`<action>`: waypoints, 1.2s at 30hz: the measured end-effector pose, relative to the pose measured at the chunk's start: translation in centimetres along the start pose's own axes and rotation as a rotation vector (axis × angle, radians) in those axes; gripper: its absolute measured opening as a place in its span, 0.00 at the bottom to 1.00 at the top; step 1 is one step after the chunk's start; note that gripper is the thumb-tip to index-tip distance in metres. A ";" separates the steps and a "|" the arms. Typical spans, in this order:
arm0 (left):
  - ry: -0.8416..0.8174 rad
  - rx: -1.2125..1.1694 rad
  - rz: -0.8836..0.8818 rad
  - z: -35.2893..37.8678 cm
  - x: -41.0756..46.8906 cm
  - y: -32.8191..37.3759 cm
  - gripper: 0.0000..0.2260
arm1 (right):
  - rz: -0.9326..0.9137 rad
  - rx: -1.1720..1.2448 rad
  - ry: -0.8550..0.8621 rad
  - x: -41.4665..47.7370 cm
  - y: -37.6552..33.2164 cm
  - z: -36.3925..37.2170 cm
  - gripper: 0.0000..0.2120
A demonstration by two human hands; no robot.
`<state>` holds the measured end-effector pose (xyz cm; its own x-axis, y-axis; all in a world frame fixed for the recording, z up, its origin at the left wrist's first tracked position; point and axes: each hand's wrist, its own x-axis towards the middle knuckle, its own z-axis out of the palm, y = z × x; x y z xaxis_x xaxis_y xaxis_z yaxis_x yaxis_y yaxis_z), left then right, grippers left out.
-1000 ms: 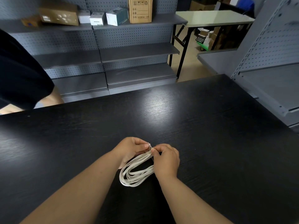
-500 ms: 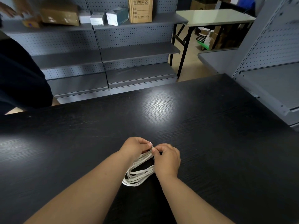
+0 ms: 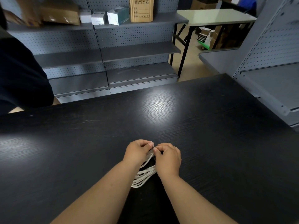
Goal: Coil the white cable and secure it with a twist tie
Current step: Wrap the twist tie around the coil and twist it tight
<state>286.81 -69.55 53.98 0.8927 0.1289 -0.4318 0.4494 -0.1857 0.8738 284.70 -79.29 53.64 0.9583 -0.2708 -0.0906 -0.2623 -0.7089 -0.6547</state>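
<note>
low in the frame's centre, the left hand [image 3: 136,152] and right hand [image 3: 168,157] pinch the twist tie [image 3: 152,145] atop the coiled white cable [image 3: 143,175], fingers curled, probably to twist it tight; loops rest on the black table [image 3: 210,143].

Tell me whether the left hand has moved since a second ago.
Yes, slightly. Against the cardboard box, which holds its place in view, the left hand has edged right, its forearm covering more of the white cable.
</note>
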 end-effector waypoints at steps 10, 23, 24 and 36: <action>-0.093 -0.074 -0.062 -0.7 -0.2 0.6 0.06 | 0.025 0.002 0.009 0.1 -0.1 0.1 0.07; -0.047 0.005 -0.026 -0.4 -0.6 0.3 0.05 | -0.041 0.121 0.044 -0.3 0.3 0.1 0.05; -0.047 0.012 -0.026 -0.4 -0.6 0.3 0.05 | -0.056 0.128 0.042 -0.5 0.4 0.1 0.04; -0.068 0.034 -0.040 -0.8 -0.3 0.0 0.03 | -0.187 0.131 -0.035 -1.1 2.8 -0.6 0.03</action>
<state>286.50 -68.78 54.30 0.8737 0.0705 -0.4813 0.4844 -0.2149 0.8480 282.89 -81.33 52.34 0.9928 -0.1185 0.0168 -0.0652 -0.6531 -0.7544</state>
